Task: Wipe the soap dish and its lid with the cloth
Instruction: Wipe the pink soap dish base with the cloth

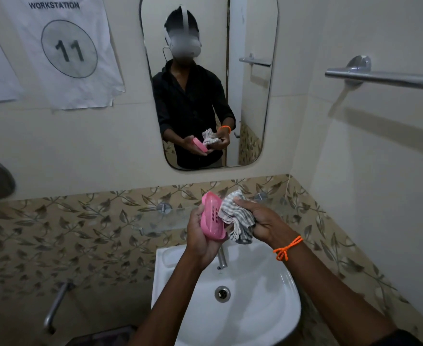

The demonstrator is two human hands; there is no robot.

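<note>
My left hand grips a pink plastic soap dish with a slotted drain panel, held tilted above the sink. My right hand is closed around a bunched grey-and-white checked cloth, which presses against the right edge of the dish. An orange thread bracelet sits on my right wrist. I cannot tell whether this pink piece is the base or the lid; no second piece is visible.
A white basin with a drain and a chrome tap lies below my hands. A glass shelf runs behind them. A mirror hangs above, a towel bar at right, a grab rail at lower left.
</note>
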